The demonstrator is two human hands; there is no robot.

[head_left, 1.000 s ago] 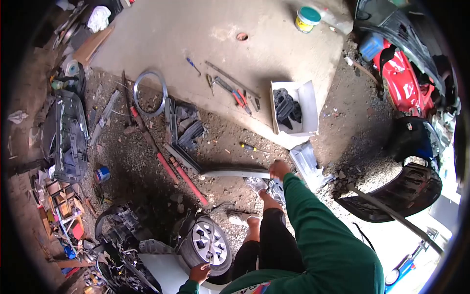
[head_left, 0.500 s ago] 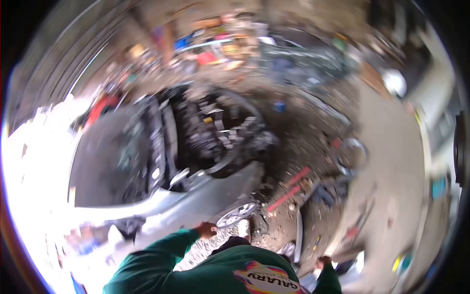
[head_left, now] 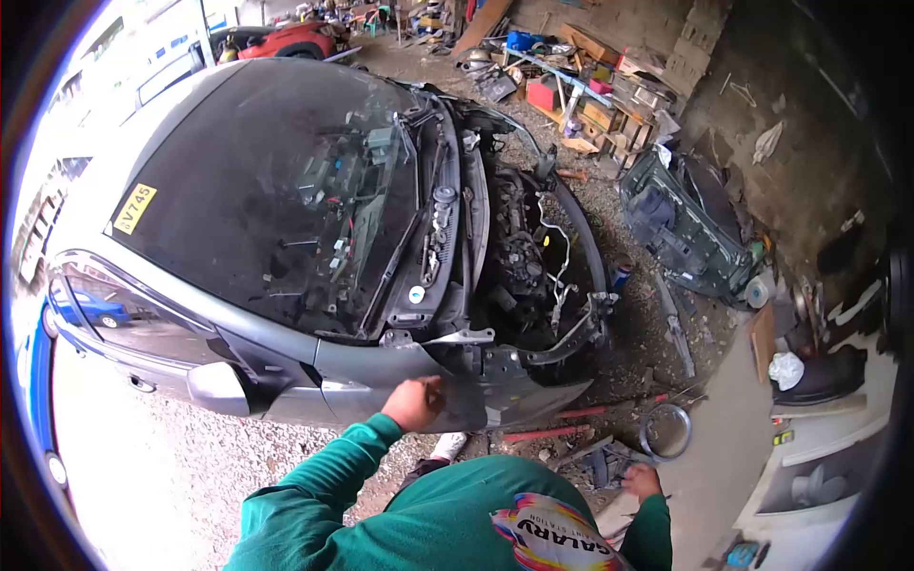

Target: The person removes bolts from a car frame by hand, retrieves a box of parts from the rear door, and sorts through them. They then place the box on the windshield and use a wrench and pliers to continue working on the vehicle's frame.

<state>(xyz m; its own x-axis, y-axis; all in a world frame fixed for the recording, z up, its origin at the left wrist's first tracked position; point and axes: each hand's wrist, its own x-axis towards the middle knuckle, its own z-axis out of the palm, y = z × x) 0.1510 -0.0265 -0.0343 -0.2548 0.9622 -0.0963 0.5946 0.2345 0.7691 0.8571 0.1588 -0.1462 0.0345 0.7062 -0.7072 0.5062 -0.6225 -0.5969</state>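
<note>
My left hand (head_left: pixel 416 403) is closed in a loose fist, in front of the grey fender (head_left: pixel 376 373) of a car with a stripped front end. No object shows in the fist. My right hand (head_left: pixel 643 481) hangs low by my side, its fingers loosely bent and apart with nothing in them. Near that hand, on the ground, lie a metal ring (head_left: pixel 665 432) and some dark parts (head_left: pixel 609 464). The car's engine bay (head_left: pixel 519 247) is bare of its hood and front bumper. Its dusty windshield (head_left: pixel 276 181) carries a yellow sticker (head_left: pixel 134 208).
A side mirror (head_left: pixel 217 387) juts out at the left. Red bars (head_left: pixel 545 433) lie on the ground by the car's front. A green body panel (head_left: pixel 681 228) leans near the wall, and a cluttered workbench (head_left: pixel 571 76) stands behind. A red car (head_left: pixel 290 40) is farther back.
My view has swung to the left, and the car now appears larger and sharper. My left hand has come up beside the fender; the right stays low at my side.
</note>
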